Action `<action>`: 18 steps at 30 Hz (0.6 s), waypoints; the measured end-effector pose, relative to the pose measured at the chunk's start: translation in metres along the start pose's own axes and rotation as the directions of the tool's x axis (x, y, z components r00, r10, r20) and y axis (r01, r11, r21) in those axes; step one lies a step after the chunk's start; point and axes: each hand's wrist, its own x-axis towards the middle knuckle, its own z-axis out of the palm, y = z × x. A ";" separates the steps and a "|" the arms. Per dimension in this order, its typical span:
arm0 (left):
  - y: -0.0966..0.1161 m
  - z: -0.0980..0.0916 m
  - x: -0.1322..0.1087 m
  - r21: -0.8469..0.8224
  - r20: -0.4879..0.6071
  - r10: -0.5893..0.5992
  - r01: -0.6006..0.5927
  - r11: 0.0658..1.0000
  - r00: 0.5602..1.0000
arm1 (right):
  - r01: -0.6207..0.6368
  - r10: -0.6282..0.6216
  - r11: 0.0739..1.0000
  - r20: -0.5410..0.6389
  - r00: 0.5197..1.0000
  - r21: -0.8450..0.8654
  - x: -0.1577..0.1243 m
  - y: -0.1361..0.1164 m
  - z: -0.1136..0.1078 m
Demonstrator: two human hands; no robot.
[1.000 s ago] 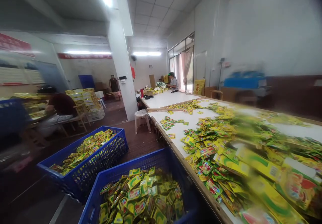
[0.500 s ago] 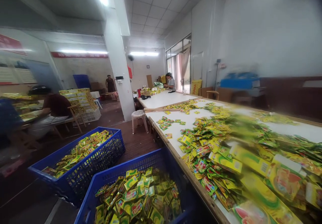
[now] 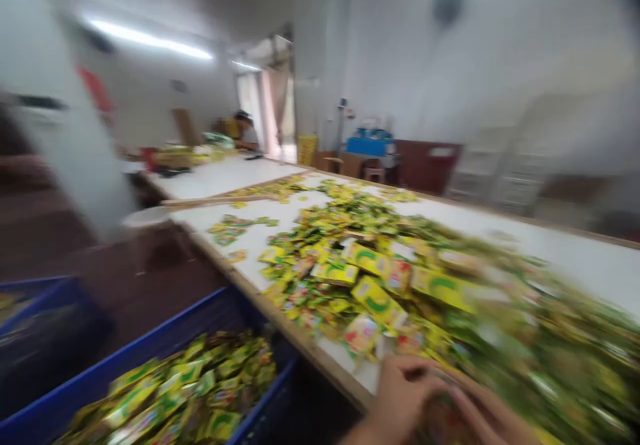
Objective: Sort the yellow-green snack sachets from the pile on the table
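Note:
At the bottom of the view, my left hand (image 3: 397, 395) and my right hand (image 3: 483, 405) come together over the near edge of the white table. Their fingers are curled and meet at the tips. Between them is a blurred packet (image 3: 443, 421) with a printed reddish and green face, partly hidden by the fingers. Just beyond my hands lies a large heap of yellow and green packets (image 3: 377, 301), some lying flat, others tilted on top of each other. Motion smears the heap to the right of my hands.
A blue crate (image 3: 165, 348) full of similar packets stands left of the table (image 3: 197, 221), with another blue crate (image 3: 45, 291) beyond it. A pale stool (image 3: 147, 218) is beside a pillar (image 3: 75, 138). One person (image 3: 247, 135) sits at the far table.
The view has swung to the right, so the crates and pillar sit further left. Both my hands have come into view at the bottom, closed together.

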 end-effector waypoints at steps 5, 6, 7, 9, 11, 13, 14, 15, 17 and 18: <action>-0.018 -0.001 0.025 0.090 -0.008 0.076 -0.075 0.993 0.997 | -0.181 0.181 0.959 0.021 0.983 0.219 0.002 0.006 -0.020; -0.020 -0.002 0.027 0.104 0.004 0.079 -0.079 0.991 0.997 | -0.212 0.218 0.943 0.005 0.976 0.258 0.003 0.005 -0.017; -0.021 -0.003 0.029 0.121 0.020 0.085 -0.087 0.989 0.996 | -0.235 0.250 0.927 -0.016 0.968 0.293 0.004 0.004 -0.014; -0.021 -0.007 0.030 0.155 0.068 0.107 -0.117 0.981 0.992 | -0.205 0.243 0.922 -0.078 0.967 0.328 0.002 0.003 -0.010; -0.022 -0.011 0.032 0.219 0.137 0.176 -0.203 0.954 0.975 | -0.129 0.184 0.931 -0.134 0.974 0.341 -0.001 0.003 -0.009; -0.025 -0.017 0.035 0.295 0.211 0.266 -0.320 0.900 0.941 | -0.042 0.112 0.937 -0.182 0.977 0.346 -0.006 0.004 -0.009; -0.027 -0.021 0.036 0.326 0.245 0.313 -0.382 0.865 0.918 | -0.001 0.076 0.940 -0.206 0.976 0.342 -0.008 0.004 -0.009; -0.029 -0.024 0.037 0.349 0.282 0.360 -0.444 0.825 0.889 | 0.039 0.041 0.944 -0.233 0.972 0.328 -0.011 0.005 -0.009; -0.032 -0.030 0.037 0.386 0.345 0.427 -0.541 0.747 0.836 | 0.116 -0.041 0.959 -0.282 0.959 0.257 -0.017 0.007 -0.008; -0.033 -0.032 0.035 0.410 0.373 0.451 -0.580 0.704 0.811 | 0.148 -0.081 0.966 -0.296 0.952 0.211 -0.021 0.008 -0.007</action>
